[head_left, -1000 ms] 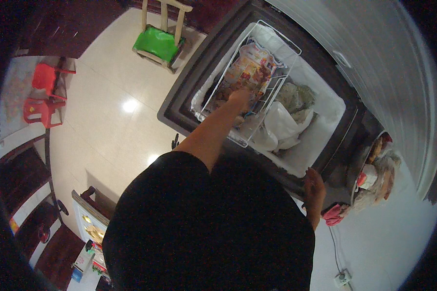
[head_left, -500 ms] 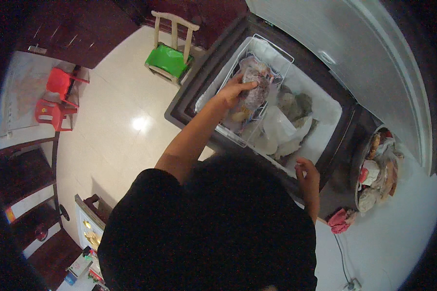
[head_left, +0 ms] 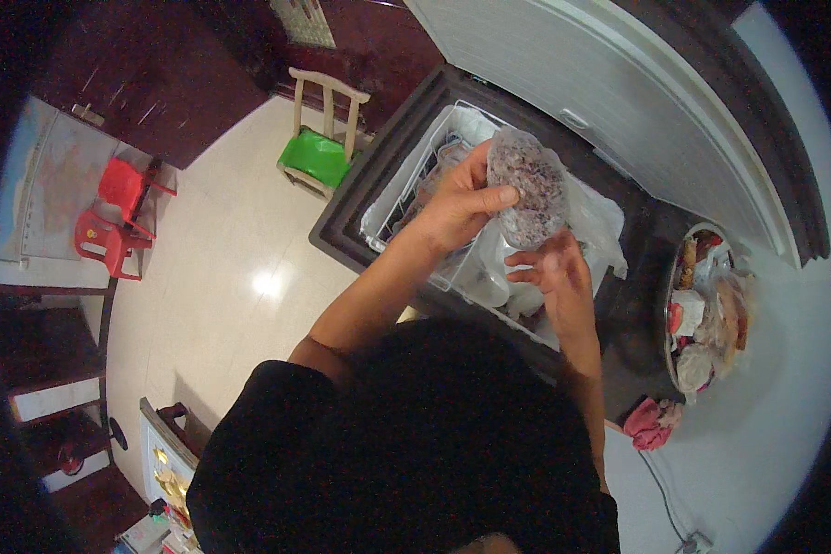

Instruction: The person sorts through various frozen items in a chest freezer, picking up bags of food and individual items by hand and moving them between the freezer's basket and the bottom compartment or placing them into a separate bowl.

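Note:
My left hand [head_left: 452, 201] grips a clear plastic bag of dark reddish-brown frozen food [head_left: 529, 186] and holds it up above the open chest freezer [head_left: 379, 198]. Just below the bag is my right hand [head_left: 552, 275], fingers spread, its fingertips touching or nearly touching the bag's lower edge. Under both hands sits a white wire basket [head_left: 415, 189] with more packets in it, and white plastic bags [head_left: 598, 226] lie in the freezer beside it.
The freezer's white lid [head_left: 609, 102] stands raised behind it. A round tray of wrapped foods [head_left: 706, 314] sits to the right, a pink cloth [head_left: 651, 423] below it. A wooden chair with a green seat [head_left: 316, 152] and red plastic chairs [head_left: 111, 217] stand on the glossy floor to the left.
My left hand has lifted the bag out of the wire basket. My right hand has come off the freezer's rim and risen under the bag. The view has shifted closer to the freezer.

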Demonstrator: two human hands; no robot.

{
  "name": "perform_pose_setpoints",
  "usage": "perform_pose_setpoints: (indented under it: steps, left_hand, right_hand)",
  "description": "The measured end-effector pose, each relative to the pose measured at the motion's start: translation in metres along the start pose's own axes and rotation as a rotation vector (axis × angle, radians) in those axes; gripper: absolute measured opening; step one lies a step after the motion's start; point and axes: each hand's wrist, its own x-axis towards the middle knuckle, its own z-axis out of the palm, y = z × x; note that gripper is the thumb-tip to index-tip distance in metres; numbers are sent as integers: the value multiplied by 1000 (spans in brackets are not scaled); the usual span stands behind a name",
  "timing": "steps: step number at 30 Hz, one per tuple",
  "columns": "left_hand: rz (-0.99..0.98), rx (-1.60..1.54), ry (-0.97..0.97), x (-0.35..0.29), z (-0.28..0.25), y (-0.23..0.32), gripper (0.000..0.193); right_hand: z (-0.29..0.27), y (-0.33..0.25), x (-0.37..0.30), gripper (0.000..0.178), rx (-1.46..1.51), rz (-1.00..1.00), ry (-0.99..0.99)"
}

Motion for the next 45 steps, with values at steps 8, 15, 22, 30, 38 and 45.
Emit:
perform_pose_setpoints:
  steps: [8, 15, 22, 30, 38, 45]
  left_hand:
    - [-10, 251, 20, -4, 33, -11, 57]
    - [-57, 283, 22, -9, 38, -12, 53]
    - [138, 329, 45, -13, 47, -11, 56]
    - [574, 1307, -255, -21, 53, -3, 59]
    - [493, 1392, -299, -28, 50, 8, 59]
    - [-68, 583, -73, -35, 46, -6, 58]
  right_hand:
    - [-10, -9, -16, 42, -4, -13, 38]
    - [-13, -20, -25, 40, -2, -23, 92]
    - [-8, -23, -22, 41, 31, 16, 232]
    - [-28, -14, -12, 45, -972, -95, 116]
    - [-34, -23, -18, 61, 537, -172, 111]
    - [-20, -40, -15, 78, -185, -211, 204]
